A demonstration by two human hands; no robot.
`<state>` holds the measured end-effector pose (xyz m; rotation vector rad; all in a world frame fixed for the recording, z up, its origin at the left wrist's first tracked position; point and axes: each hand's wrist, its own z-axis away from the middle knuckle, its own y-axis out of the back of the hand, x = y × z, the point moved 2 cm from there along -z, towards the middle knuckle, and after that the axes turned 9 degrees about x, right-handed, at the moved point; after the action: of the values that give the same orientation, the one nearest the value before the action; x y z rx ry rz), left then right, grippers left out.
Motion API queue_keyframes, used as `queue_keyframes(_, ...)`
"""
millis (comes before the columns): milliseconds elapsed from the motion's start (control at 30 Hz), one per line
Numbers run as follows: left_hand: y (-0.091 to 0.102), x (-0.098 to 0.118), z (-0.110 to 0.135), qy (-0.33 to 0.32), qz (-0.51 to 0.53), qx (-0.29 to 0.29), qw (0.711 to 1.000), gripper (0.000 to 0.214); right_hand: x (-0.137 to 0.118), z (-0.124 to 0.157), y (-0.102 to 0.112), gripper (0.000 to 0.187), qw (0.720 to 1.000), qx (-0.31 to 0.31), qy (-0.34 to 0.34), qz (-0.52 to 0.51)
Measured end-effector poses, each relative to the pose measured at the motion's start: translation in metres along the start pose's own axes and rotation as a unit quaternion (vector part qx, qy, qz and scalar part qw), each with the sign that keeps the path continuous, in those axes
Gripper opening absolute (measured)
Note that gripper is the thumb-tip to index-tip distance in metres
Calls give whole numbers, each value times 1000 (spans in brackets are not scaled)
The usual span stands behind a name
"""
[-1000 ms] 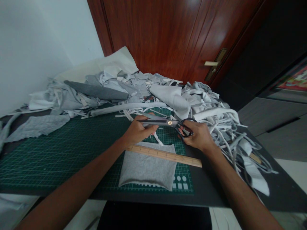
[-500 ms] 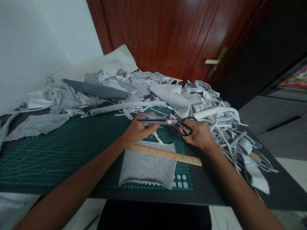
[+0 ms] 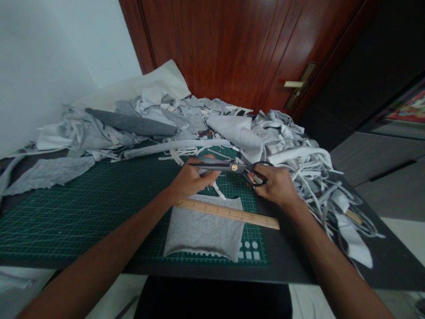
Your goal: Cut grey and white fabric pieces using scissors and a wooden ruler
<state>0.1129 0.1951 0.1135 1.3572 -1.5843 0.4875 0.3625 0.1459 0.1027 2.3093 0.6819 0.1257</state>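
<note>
black shears [image 3: 229, 167] held above the green cutting mat [image 3: 83, 221] on the table [image 3: 292, 266], right hand [image 3: 275, 186] with fingers [image 3: 256, 180] curled tight through the bows, left hand [image 3: 194, 179] closed around the blades. grey fabric scraps [image 3: 282, 137] pile up against a glossy wooden door [image 3: 232, 53].

The left hand [image 3: 194, 179] can move over the green mat [image 3: 83, 221], because a wide part of it lies on that side, out to a gray cloth piece [image 3: 49, 175]. Just below the hands, a wooden ruler [image 3: 226, 213] and a square of gray cloth [image 3: 202, 235] are in the way. A big pile of cloth scraps [image 3: 265, 133] blocks the way forward. White strips [image 3: 318, 199] crowd the right side of the surface [image 3: 292, 270], just beside the right hand [image 3: 275, 186]. The scissors [image 3: 229, 167] lie across the gap between the hands.
</note>
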Motion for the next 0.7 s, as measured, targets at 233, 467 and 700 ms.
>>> queue_keyframes(233, 0, -4, 1, 1, -14, 15, 1000, 23, -3, 0, 1, 15, 1000, -2, -10, -12)
queue_keyframes(467, 1, -1, -1, 6, -7, 8, 1000, 25, -7, 0, 1, 9, 1000, -7, -3, -22)
queue_keyframes(700, 3, 2, -2, -22, 1, -8, 1000, 21, -4, 2, 0, 8, 1000, -2, 11, -15)
